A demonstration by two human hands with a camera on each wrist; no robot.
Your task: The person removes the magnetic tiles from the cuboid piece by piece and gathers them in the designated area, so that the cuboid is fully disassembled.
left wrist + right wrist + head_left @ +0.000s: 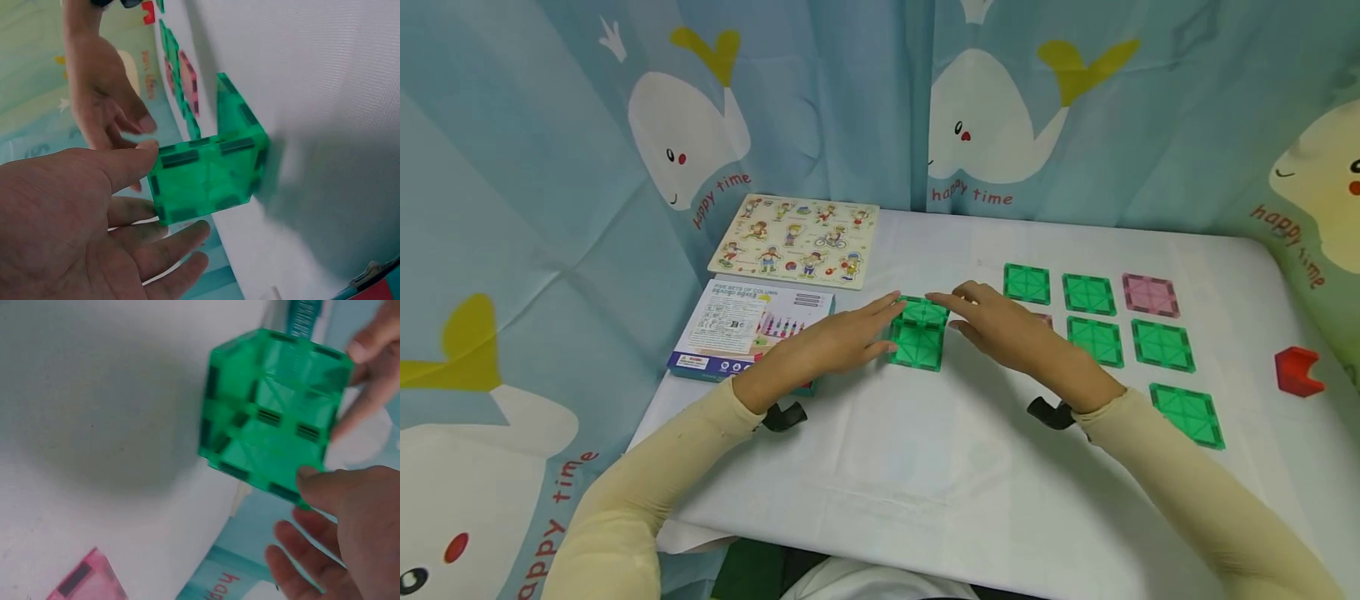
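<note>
Green see-through magnetic tiles [916,348] are joined at an angle in front of me, at least one flat and one upright. My left hand [844,337] is at their left side; in the left wrist view its thumb lies at a corner of a green magnetic tile [203,178], fingers behind. From the right side my right hand [1009,329] meets the same piece. Its thumb overlaps the lower edge of the green piece [281,447] in the right wrist view, with the other fingers behind or below. How firmly either hand grips is hard to see.
More green tiles [1093,342] and a pink tile [1152,296] lie flat at the right; another pink one is partly hidden by my right hand. A red curved piece [1296,372] sits near the right edge. A picture board [797,242] and a printed box [730,321] lie left.
</note>
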